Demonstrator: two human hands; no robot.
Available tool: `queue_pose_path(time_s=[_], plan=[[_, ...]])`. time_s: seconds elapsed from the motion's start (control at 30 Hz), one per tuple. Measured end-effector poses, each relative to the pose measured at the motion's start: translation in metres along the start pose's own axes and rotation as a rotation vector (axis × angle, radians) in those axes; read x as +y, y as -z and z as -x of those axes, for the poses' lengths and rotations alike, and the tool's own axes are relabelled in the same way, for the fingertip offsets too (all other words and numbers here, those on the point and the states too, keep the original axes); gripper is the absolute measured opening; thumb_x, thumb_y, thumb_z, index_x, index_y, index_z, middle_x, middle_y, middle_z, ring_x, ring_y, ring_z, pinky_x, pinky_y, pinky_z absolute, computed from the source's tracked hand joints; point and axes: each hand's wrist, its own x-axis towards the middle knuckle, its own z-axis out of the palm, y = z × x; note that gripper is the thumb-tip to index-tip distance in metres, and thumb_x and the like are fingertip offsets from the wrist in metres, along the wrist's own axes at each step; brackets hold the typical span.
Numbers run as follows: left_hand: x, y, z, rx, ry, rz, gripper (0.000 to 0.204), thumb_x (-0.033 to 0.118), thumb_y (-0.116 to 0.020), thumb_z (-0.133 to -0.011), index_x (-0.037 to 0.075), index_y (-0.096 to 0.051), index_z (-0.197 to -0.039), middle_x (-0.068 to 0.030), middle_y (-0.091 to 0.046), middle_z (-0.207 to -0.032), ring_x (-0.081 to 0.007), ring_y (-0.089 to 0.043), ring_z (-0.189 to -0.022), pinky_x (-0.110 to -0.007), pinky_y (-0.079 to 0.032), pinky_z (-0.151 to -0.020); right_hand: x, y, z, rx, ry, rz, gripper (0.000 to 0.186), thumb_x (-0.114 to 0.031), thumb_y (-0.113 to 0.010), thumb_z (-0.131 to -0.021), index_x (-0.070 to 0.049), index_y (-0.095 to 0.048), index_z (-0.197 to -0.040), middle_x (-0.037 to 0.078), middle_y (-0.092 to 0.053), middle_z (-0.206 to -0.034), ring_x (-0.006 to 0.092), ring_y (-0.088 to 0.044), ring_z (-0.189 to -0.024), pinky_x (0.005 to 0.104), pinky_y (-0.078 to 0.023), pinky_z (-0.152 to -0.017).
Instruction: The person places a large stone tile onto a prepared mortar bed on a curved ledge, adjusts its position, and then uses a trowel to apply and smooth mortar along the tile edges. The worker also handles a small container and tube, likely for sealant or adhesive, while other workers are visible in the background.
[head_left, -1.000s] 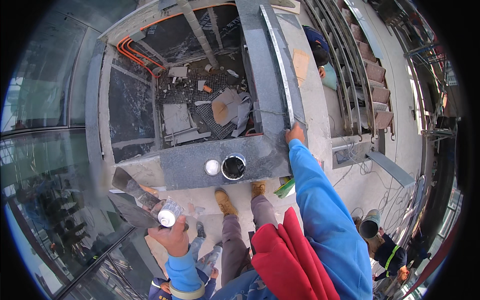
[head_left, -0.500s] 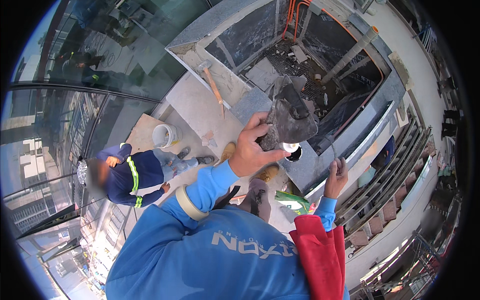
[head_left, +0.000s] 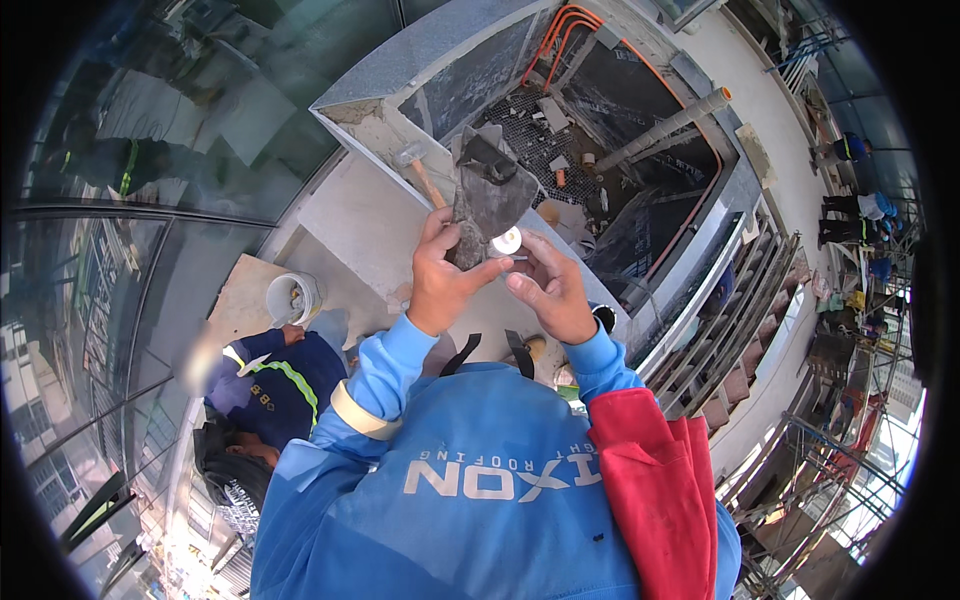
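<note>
My left hand (head_left: 440,282) is closed on a dark grey, dirt-crusted scoop-shaped piece (head_left: 495,190), held up in front of my chest. At its lower edge, by my left thumb, is a small white round piece (head_left: 507,241); I cannot make out whether it is joined to the grey piece. My right hand (head_left: 556,300) has its thumb and fingers bent around the white piece from the other side. A cream ring like a tape roll (head_left: 362,412) sits round my left sleeve. A red cloth (head_left: 650,465) hangs by my right upper arm.
Ahead is a grey-walled pit (head_left: 520,130) with rubble, orange tubes (head_left: 572,18) and a slanting pipe (head_left: 665,130). A hammer (head_left: 428,184) lies on its near-left rim. At left are a white bucket (head_left: 293,297) and a bent-over co-worker (head_left: 275,385). Metal rails (head_left: 735,315) run at right.
My left hand has moved left with the grey piece. My right hand has left the pit's rim and come to the white piece. The co-worker has bent toward the bucket.
</note>
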Motion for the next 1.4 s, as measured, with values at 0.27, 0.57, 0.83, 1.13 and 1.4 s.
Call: queue_pose_path(time_s=[0.27,0.57,0.83,1.13,1.4], plan=[[-0.018,0.070,-0.062,-0.071,0.057,-0.018,0.042,0.015,-0.087,-0.076,0.003,-0.073,-0.113,-0.0153,-0.058,-0.124,-0.0300,-0.060,-0.113,-0.040,-0.050,-0.096,0.035,-0.047,-0.090,0.046,-0.031,-0.145,0.051,-0.021,-0.067,-0.101,0.004,-0.052,-0.143,0.010,-0.058,-0.138,0.0177,-0.052,-0.129,0.0361,-0.041,-0.110],[-0.019,0.049,-0.103,-0.041,0.077,-0.213,0.044,0.020,-0.088,-0.078,-0.003,-0.071,-0.111,-0.0184,-0.059,-0.121,-0.0312,-0.062,-0.110,-0.040,-0.050,-0.095,0.075,-0.031,-0.132,0.180,-0.005,-0.647,0.037,-0.025,-0.061,-0.105,-0.004,-0.053,-0.134,0.005,-0.061,-0.127,0.0173,-0.058,-0.118,0.0383,-0.043,-0.105],[-0.042,0.101,-0.175,-0.015,0.127,-0.360,0.040,0.028,-0.084,-0.086,-0.005,-0.067,-0.102,-0.0181,-0.062,-0.105,-0.0329,-0.061,-0.095,-0.041,-0.049,-0.086,0.052,-0.008,-0.167,0.393,-0.231,-0.205,0.039,-0.024,-0.058,-0.107,0.001,-0.052,-0.136,0.008,-0.067,-0.097,0.0129,-0.066,-0.080,0.0271,-0.053,-0.070],[-0.113,0.154,-0.301,-0.368,0.036,-0.172,0.031,0.020,-0.077,-0.087,-0.006,-0.062,-0.098,-0.0217,-0.060,-0.101,-0.0381,-0.059,-0.095,-0.044,-0.048,-0.084,-0.033,-0.060,-0.260,0.718,-0.049,0.551,0.036,-0.002,-0.075,-0.090,0.001,-0.064,-0.123,0.010,-0.070,-0.102,0.0127,-0.065,-0.095,0.0277,-0.052,-0.085],[-0.087,0.187,-0.380,-0.681,-0.050,-0.096,0.035,0.022,-0.078,-0.085,-0.007,-0.062,-0.097,-0.0251,-0.060,-0.101,-0.0418,-0.060,-0.093,-0.047,-0.048,-0.084,-0.081,-0.137,-0.345,1.155,0.527,0.881,0.036,0.006,-0.072,-0.088,0.004,-0.058,-0.122,0.017,-0.068,-0.107,0.0223,-0.066,-0.095,0.0324,-0.054,-0.084]])
